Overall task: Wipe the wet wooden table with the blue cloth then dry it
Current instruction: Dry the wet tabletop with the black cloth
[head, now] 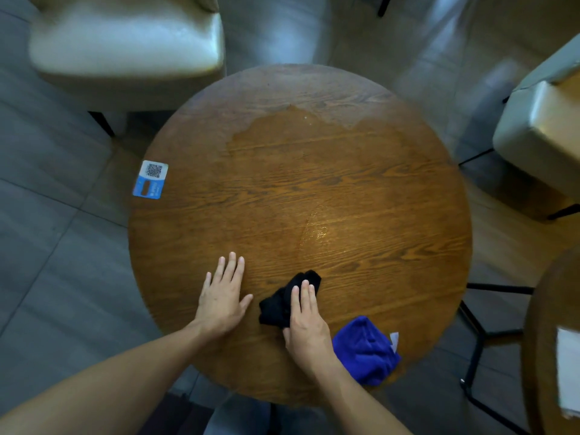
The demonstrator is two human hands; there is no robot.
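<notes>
While the left hand (221, 298) lies spread flat on the round wooden table (361, 189), the right hand (306, 324) presses a crumpled black cloth (281, 301) with flat fingers, a bunched blue cloth (364, 350) just right of it.

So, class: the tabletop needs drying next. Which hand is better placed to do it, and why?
The right hand. It already lies on the black cloth, pressing it to the wooden table, so it can probably sweep straight away. The left hand rests flat on bare wood, holding nothing. The blue cloth lies untouched nearby.
</notes>
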